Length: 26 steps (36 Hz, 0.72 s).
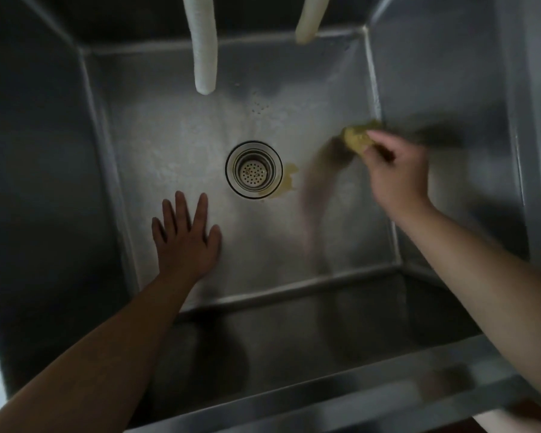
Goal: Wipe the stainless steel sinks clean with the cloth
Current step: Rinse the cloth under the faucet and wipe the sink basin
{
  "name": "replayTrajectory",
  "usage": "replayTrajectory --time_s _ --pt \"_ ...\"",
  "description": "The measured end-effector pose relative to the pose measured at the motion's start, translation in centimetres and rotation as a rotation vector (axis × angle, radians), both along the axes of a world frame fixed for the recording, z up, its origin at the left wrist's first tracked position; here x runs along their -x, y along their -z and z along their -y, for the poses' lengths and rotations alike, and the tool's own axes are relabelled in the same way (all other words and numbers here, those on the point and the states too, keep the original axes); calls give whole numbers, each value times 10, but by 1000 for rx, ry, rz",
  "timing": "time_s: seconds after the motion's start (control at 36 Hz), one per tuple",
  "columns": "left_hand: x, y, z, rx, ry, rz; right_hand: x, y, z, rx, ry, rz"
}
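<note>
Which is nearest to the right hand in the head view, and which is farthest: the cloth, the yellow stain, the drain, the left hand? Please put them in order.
From the right hand:
1. cloth, gripped in its fingers by the right wall.
2. yellow stain, just right of the drain.
3. drain, centre of the sink floor.
4. left hand, flat on the floor, lower left.

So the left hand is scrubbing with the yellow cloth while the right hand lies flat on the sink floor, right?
Not quite: the hands are swapped. The head view shows the right hand gripping the yellow cloth, while the left hand lies flat on the sink floor.
</note>
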<state>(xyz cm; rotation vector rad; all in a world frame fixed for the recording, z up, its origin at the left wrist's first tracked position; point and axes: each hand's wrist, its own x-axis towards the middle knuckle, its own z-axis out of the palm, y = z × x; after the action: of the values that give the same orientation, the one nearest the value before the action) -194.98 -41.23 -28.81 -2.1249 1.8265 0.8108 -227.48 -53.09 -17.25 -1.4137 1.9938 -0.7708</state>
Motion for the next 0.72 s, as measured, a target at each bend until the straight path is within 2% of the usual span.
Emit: replayTrajectory --time_s 0.06,0.17,0.19,0.28,0.31,0.42,0.58,0.72 --pt "1 0 0 5 -8 -3 -3 8 -17 -80 -163 -69" --pt "2 4 -2 13 -21 6 -11 30 -52 -465 -570 -145" --pt "1 5 -2 19 -21 8 -12 34 -55 -466 -623 -176" --pt "1 8 -3 34 -26 6 -9 48 -45 -268 -608 -360" --pt "1 8 -3 39 -28 4 -8 55 -39 -263 -622 -457" --pt "2 9 -4 36 -32 5 -5 89 -35 -472 -729 -743" --pt "3 8 -3 19 -42 16 -36 114 -43 -452 -637 -738" --pt "7 7 -2 19 -31 46 -93 117 -22 -363 -718 -658"
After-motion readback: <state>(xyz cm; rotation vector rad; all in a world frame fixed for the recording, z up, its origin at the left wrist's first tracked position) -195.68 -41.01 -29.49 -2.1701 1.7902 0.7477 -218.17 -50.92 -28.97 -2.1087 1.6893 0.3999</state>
